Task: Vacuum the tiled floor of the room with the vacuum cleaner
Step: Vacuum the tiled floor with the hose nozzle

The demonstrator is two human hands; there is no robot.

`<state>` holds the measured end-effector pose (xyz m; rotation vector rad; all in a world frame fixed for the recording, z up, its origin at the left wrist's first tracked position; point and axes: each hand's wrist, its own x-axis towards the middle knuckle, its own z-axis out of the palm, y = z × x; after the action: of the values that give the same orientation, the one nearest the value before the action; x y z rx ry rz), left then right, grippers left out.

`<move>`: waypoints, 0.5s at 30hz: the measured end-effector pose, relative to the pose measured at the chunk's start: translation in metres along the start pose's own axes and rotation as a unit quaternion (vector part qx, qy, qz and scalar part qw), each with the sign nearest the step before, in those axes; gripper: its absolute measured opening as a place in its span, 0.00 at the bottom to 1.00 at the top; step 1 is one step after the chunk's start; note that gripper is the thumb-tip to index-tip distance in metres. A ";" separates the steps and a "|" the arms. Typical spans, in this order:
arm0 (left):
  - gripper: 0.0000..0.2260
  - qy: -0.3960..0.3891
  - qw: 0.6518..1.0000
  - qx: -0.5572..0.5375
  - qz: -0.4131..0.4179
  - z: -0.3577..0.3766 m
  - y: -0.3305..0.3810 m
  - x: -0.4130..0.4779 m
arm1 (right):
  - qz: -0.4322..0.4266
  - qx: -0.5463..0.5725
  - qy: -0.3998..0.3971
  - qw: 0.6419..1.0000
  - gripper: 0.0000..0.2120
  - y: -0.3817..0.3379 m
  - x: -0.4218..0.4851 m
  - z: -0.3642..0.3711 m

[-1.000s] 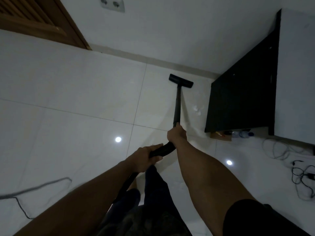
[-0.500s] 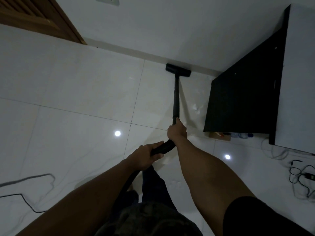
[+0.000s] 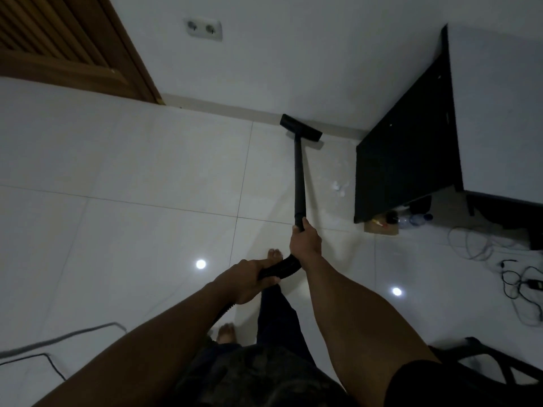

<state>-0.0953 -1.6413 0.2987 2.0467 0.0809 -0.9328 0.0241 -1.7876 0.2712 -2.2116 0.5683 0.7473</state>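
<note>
- The vacuum wand (image 3: 299,183) is a straight, rigid black tube. It will likely transmit push and pull directly, without flex, and appears light enough to steer from its upper end.
- The curved handle (image 3: 280,268) joins the wand to a hose that drops behind the left forearm. That section is judged softer and liable to twist, so it suits guiding rather than pressing.
- Best holds, as judged: 1 hand high on the wand for direction, 1 on the handle bend for thrust. Both are already so placed.
- The right hand (image 3: 304,240) is wrapped fully around the wand's top, thumb laid along the tube.
- The left hand (image 3: 246,277) is wrapped around the curved handle, fingers curled underneath.
- The floor head (image 3: 301,128) is a flat, wide black bar, lying on the tiled floor (image 3: 147,165) against the skirting at the wall's foot, just left of the black cabinet (image 3: 402,160).
- Small pale scraps (image 3: 338,188) lie on the tile between wand and cabinet; what they are cannot be determined in the dim light.
- Loose cables (image 3: 520,283) lie well apart to the right, and a grey cord (image 3: 58,339) to the lower left. Either could possibly snag the head.
- The glossy tile should let the head slide easily.
</note>
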 end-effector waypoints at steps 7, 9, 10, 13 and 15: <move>0.25 0.007 0.999 0.035 0.017 0.059 -0.035 -0.113 | -0.025 0.022 0.012 0.999 0.28 0.066 -0.123 0.030; 0.26 0.007 0.999 0.048 0.020 0.076 -0.042 -0.138 | -0.019 0.024 0.016 0.999 0.28 0.086 -0.152 0.034; 0.26 0.003 0.998 0.060 0.027 0.086 -0.044 -0.151 | -0.017 0.023 0.017 0.999 0.27 0.098 -0.167 0.035; 0.26 -0.017 0.997 0.073 0.033 0.119 -0.051 -0.183 | -0.015 0.018 0.025 0.999 0.28 0.134 -0.205 0.037; 0.27 -0.025 0.996 0.079 0.031 0.147 -0.054 -0.205 | -0.016 0.019 0.028 0.999 0.27 0.162 -0.232 0.038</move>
<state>-0.3489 -1.6596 0.3425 2.1565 -0.0845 -0.9775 -0.2543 -1.8238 0.3218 -2.2075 0.5679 0.6542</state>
